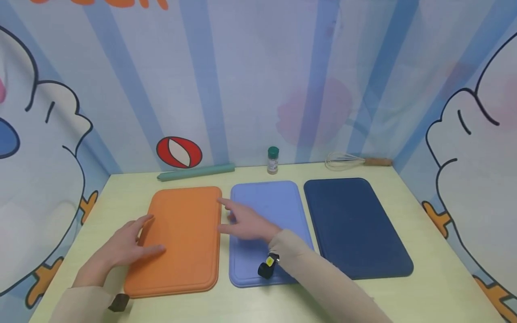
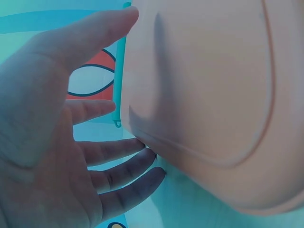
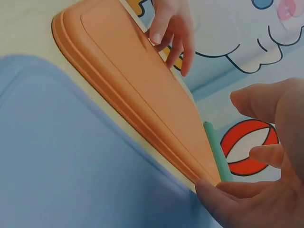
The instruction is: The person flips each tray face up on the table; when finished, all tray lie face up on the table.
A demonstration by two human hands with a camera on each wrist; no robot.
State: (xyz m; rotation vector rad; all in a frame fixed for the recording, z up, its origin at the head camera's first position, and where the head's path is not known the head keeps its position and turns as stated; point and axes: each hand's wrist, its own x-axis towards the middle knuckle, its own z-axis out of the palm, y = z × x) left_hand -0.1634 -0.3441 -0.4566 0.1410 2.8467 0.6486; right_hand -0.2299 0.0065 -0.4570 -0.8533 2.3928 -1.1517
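Note:
An orange cutting board (image 1: pixel 183 242) with rounded corners and a groove near its rim lies at the left of the table. Along its left edge is my left hand (image 1: pixel 126 244), thumb over the board and the other fingers at the edge, nothing gripped. My right hand (image 1: pixel 250 220) hovers above a lavender board (image 1: pixel 262 197), its fingers spread toward the orange board's right edge. In the right wrist view, fingertips of the right hand (image 3: pixel 266 190) are by that board's far corner; whether they touch it I cannot tell. The left wrist view shows the left hand's fingers (image 2: pixel 128 190) nearly straight.
A dark blue board (image 1: pixel 355 224) lies at the right. Along the back edge are a green rod-like tool (image 1: pixel 198 172), a small green-capped jar (image 1: pixel 273 160) and a whisk (image 1: pixel 359 161). A printed cloth wall (image 1: pixel 250 89) rises behind and at both sides.

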